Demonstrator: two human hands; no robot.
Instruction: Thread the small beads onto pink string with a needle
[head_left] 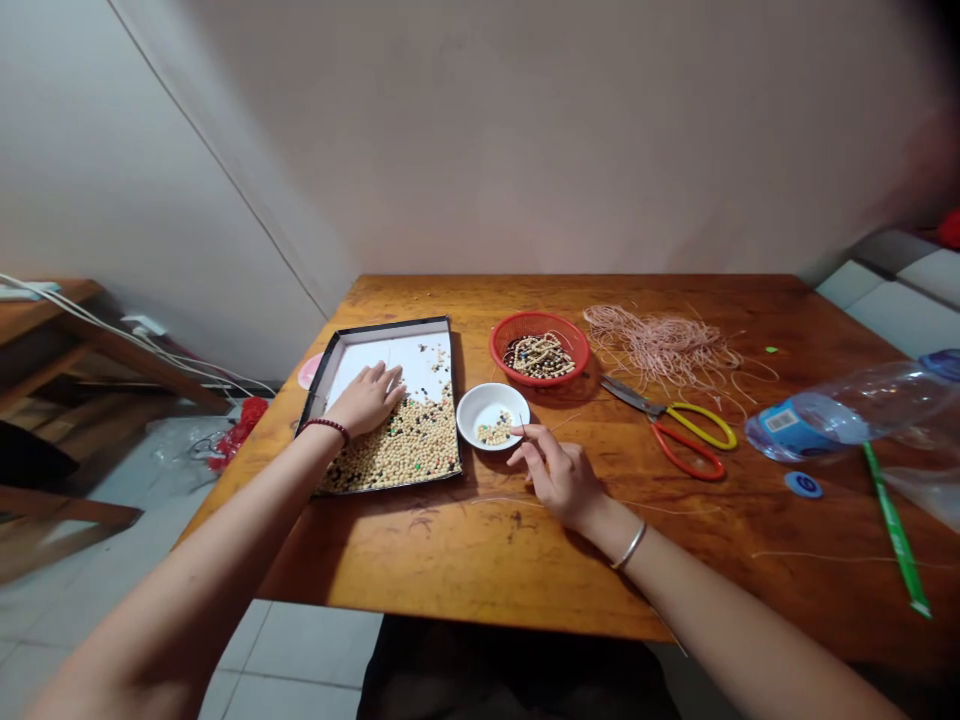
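My left hand [367, 398] lies palm down in a shallow black-rimmed tray [390, 327] with a white bottom, its fingers spread over a heap of small tan beads [409, 445]. A dark red bead bracelet circles that wrist. My right hand [556, 470] rests on the wooden table beside a small white bowl [480, 403] holding a few beads. Its thumb and forefinger pinch a thin needle or thread end at the bowl's rim. A thin pale cord runs along the table under this hand.
A red plastic basket [517, 330] of strung beads stands behind the bowl. A tangle of pink cord [664, 345], scissors [675, 425] with orange and yellow handles, a lying plastic bottle [847, 410], its blue cap [803, 485] and a green stick [896, 530] lie to the right.
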